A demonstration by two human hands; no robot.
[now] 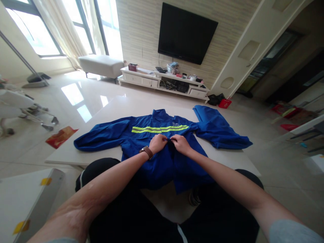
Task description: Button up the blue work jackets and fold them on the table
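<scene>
A blue work jacket (149,145) with yellow-green reflective stripes lies spread face up on a white table (101,111), its collar pointing away from me. Its lower hem hangs over the near edge toward my knees. My left hand (158,143), with a brown-strapped watch on the wrist, pinches the front edge of the jacket below the stripes. Close beside it, my right hand (181,144) pinches the opposite front edge. Both sets of fingers are closed on the cloth at the front opening; any fastener between them is too small to make out.
More folded blue cloth (212,118) lies on the table by the right sleeve. A white box (25,202) with yellow tape stands at the lower left. Beyond the table are a low TV cabinet (141,81), a grey bench (101,65) and a red bag (224,103).
</scene>
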